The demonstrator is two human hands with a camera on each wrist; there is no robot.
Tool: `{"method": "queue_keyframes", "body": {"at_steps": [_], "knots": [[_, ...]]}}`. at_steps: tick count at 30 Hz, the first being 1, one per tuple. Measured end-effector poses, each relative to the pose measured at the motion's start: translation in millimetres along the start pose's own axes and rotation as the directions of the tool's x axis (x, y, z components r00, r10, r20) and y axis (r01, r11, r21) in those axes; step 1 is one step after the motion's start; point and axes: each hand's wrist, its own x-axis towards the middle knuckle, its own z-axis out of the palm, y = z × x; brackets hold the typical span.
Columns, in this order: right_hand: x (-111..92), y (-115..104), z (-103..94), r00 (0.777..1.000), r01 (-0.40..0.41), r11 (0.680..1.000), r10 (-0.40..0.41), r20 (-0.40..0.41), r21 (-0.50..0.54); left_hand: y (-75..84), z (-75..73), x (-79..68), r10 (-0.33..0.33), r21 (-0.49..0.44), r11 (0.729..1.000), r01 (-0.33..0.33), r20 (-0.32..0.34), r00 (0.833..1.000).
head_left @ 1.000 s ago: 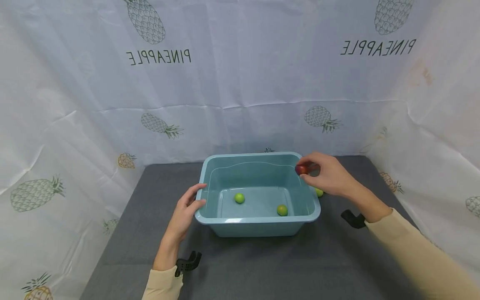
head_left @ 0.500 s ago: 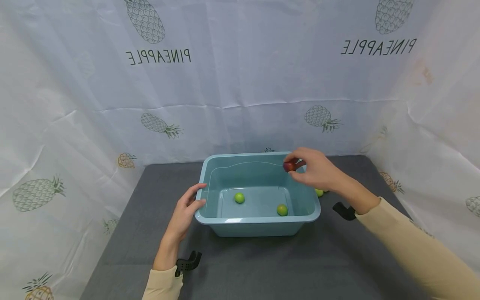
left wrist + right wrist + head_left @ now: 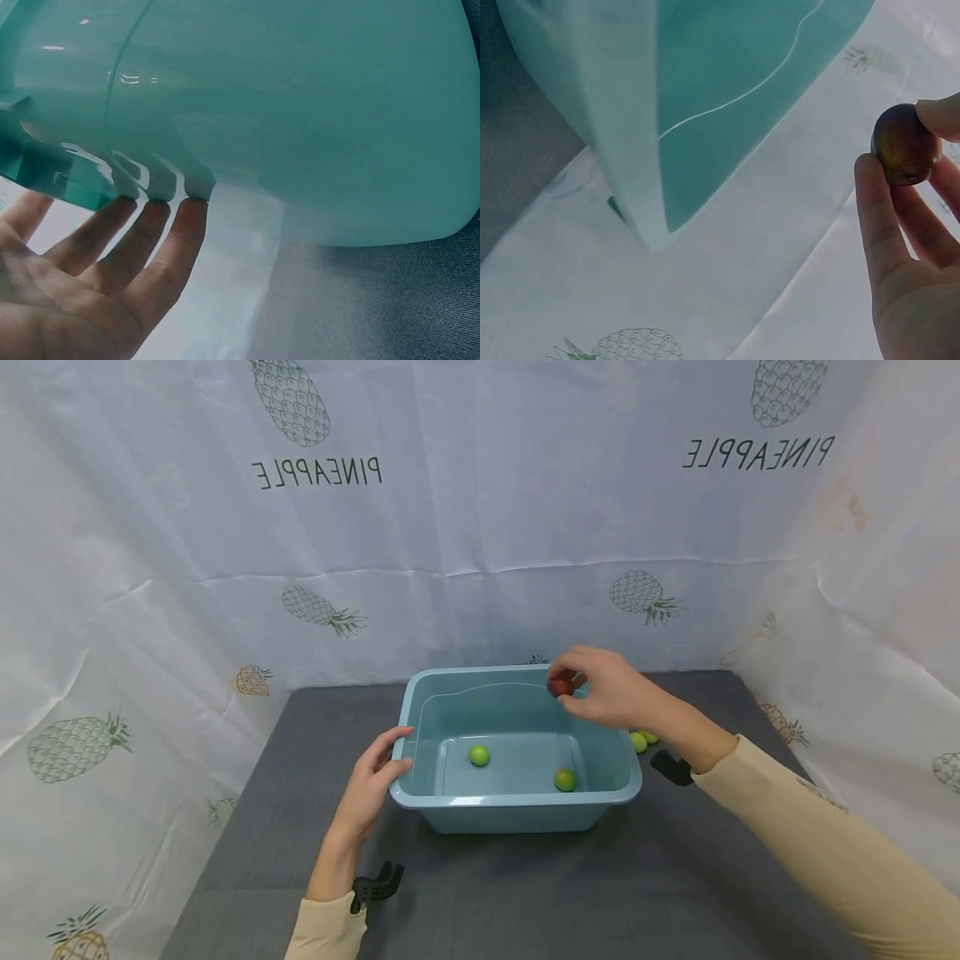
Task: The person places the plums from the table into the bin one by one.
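Between thumb and fingertips, my right hand (image 3: pixel 609 687) pinches a dark red plum (image 3: pixel 560 684) over the back right part of a blue-green plastic basin (image 3: pixel 517 800). Up close in the right wrist view, the plum (image 3: pixel 906 144) is oval and glossy, held at the very fingertips. My left hand (image 3: pixel 367 785) grips the basin's left rim, thumb and index finger over the edge. Seen from the left wrist, the other fingertips (image 3: pixel 196 210) press against the outer wall under the rim. Two green round fruits lie apart on the basin floor, one left (image 3: pixel 478 756) and one front right (image 3: pixel 565 780).
Outside the basin on the right, a few yellow-green fruits (image 3: pixel 638 742) lie on the dark grey table (image 3: pixel 480 893), partly behind the right forearm. A white cloth (image 3: pixel 480 518) printed with pineapples hangs at the back and both sides.
My right hand has carried the plum leftward and slightly up, from the basin's right rim to over its inside. The left hand and the basin have stayed put.
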Motion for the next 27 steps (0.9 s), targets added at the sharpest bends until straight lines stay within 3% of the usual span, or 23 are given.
{"method": "queue_keyframes", "body": {"at_steps": [20,27], "knots": [[32.7,-17.1,13.4,0.995,0.039,0.998,-0.035,0.097,-0.040,-0.6,-0.2,-0.1,0.006,0.007,1.000,-0.006,-0.001,1.000],[42.4,-22.7,22.3,0.991,0.060,0.992,-0.046,0.123,-0.109,-0.1,-0.1,0.5,0.004,0.009,1.000,-0.003,-0.002,1.000]]}}
